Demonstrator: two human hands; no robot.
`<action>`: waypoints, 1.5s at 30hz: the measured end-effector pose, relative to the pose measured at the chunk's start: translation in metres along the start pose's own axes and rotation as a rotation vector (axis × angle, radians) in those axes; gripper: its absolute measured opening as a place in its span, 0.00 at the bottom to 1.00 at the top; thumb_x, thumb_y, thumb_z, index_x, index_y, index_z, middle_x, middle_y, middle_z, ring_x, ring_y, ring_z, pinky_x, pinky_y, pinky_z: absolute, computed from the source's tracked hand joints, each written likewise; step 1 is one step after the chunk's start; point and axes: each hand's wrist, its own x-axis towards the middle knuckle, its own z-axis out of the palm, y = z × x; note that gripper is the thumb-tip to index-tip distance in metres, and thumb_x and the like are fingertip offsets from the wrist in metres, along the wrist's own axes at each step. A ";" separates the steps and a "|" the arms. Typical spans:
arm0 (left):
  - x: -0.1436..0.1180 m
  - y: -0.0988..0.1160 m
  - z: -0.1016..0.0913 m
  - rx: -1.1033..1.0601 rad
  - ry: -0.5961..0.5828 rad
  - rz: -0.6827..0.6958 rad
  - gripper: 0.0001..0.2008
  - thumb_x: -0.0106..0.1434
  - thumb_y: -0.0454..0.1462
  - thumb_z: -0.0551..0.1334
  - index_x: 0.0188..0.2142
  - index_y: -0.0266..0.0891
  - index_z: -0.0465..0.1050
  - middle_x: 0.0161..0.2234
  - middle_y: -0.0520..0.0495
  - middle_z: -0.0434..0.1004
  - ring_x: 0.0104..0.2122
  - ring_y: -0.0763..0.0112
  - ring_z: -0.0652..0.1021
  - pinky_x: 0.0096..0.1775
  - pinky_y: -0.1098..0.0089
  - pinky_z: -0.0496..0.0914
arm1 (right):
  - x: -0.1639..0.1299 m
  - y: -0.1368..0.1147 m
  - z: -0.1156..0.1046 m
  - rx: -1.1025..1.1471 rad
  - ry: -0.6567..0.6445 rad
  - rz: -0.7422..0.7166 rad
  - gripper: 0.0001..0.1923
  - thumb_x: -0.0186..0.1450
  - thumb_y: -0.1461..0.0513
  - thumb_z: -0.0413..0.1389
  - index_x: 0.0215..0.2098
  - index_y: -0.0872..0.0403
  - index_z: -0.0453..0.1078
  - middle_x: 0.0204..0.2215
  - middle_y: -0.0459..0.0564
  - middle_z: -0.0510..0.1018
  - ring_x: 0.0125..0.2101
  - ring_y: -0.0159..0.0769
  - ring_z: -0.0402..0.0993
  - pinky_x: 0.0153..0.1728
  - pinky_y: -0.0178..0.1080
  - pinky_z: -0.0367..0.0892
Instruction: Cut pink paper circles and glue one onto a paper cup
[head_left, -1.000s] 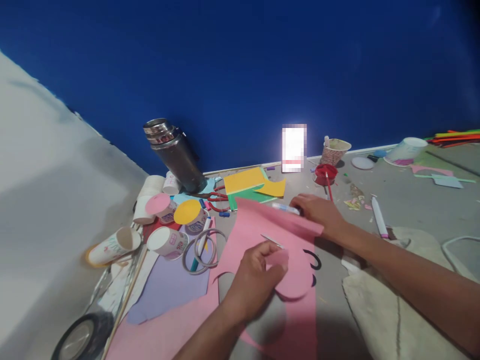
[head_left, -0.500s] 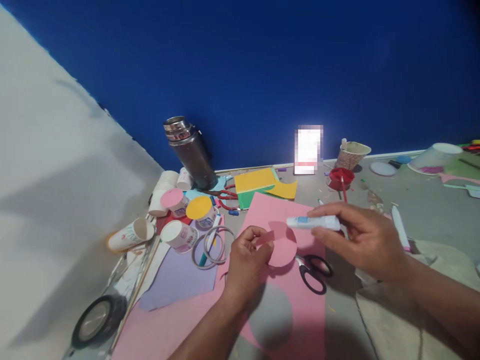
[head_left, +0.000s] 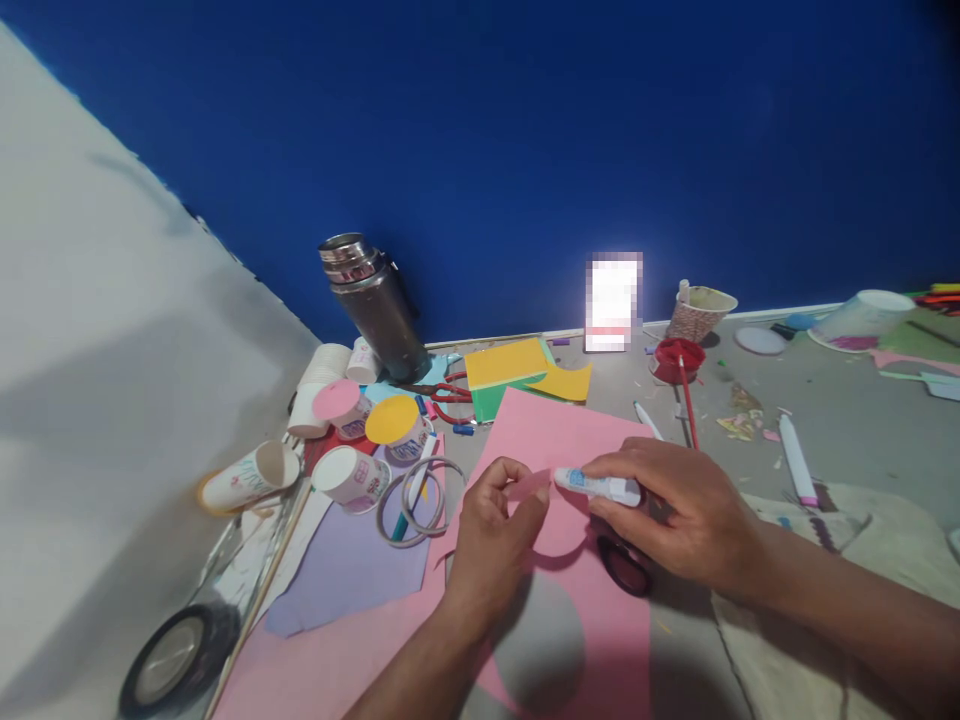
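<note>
In the head view, my left hand (head_left: 495, 530) pinches a pink paper circle (head_left: 564, 530) with a cut or folded flap at its left side. My right hand (head_left: 686, 510) grips a white glue stick (head_left: 600, 486) with blue print. Its tip meets the paper close to my left fingertips. Below both hands lies a larger pink sheet (head_left: 551, 425) with a round hole cut in it. Black-handled scissors (head_left: 624, 570) rest on that sheet, partly hidden under my right hand.
Decorated paper cups (head_left: 351, 478), grey rings (head_left: 409, 515) and purple paper (head_left: 352, 570) lie at left. A steel flask (head_left: 379, 315) leans by the blue wall. Behind are a yellow-green packet (head_left: 510, 375) and red cup (head_left: 675, 362). A marker (head_left: 796, 460) and cloth (head_left: 885, 530) lie right.
My right hand has moved left and down, bringing the glue stick onto the paper circle by my left fingers. It now covers part of the scissors. My left hand keeps its pinch.
</note>
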 end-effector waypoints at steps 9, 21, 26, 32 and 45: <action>0.002 0.000 0.001 -0.129 -0.019 -0.057 0.23 0.52 0.38 0.71 0.49 0.37 0.78 0.24 0.56 0.70 0.22 0.78 0.63 0.27 0.74 0.59 | -0.004 0.003 0.002 -0.085 -0.019 -0.067 0.09 0.70 0.61 0.59 0.49 0.51 0.70 0.28 0.45 0.78 0.27 0.34 0.71 0.29 0.37 0.60; 0.004 -0.001 0.001 -0.086 -0.020 -0.024 0.22 0.47 0.40 0.74 0.43 0.36 0.84 0.42 0.40 0.84 0.41 0.53 0.80 0.43 0.62 0.75 | -0.003 0.000 0.003 -0.145 -0.035 -0.133 0.07 0.72 0.61 0.55 0.46 0.56 0.72 0.28 0.47 0.76 0.28 0.35 0.69 0.29 0.38 0.58; 0.000 0.004 0.000 0.070 0.017 0.004 0.18 0.51 0.41 0.72 0.41 0.35 0.82 0.38 0.43 0.84 0.39 0.56 0.80 0.41 0.64 0.74 | 0.000 -0.004 0.002 -0.167 -0.041 -0.164 0.08 0.73 0.60 0.54 0.46 0.57 0.71 0.28 0.49 0.77 0.27 0.36 0.69 0.29 0.38 0.58; 0.004 0.003 0.000 0.170 -0.016 0.008 0.15 0.54 0.42 0.69 0.39 0.36 0.81 0.31 0.47 0.82 0.33 0.61 0.78 0.37 0.66 0.72 | 0.001 -0.008 0.001 -0.210 -0.023 -0.220 0.07 0.74 0.61 0.53 0.46 0.57 0.70 0.27 0.48 0.78 0.27 0.36 0.69 0.29 0.38 0.59; 0.000 0.000 0.002 0.143 -0.047 0.064 0.09 0.55 0.37 0.68 0.36 0.37 0.83 0.33 0.49 0.83 0.33 0.66 0.77 0.38 0.70 0.71 | -0.002 -0.007 0.001 -0.304 -0.019 -0.255 0.06 0.70 0.64 0.59 0.44 0.59 0.72 0.27 0.48 0.78 0.27 0.38 0.70 0.30 0.40 0.59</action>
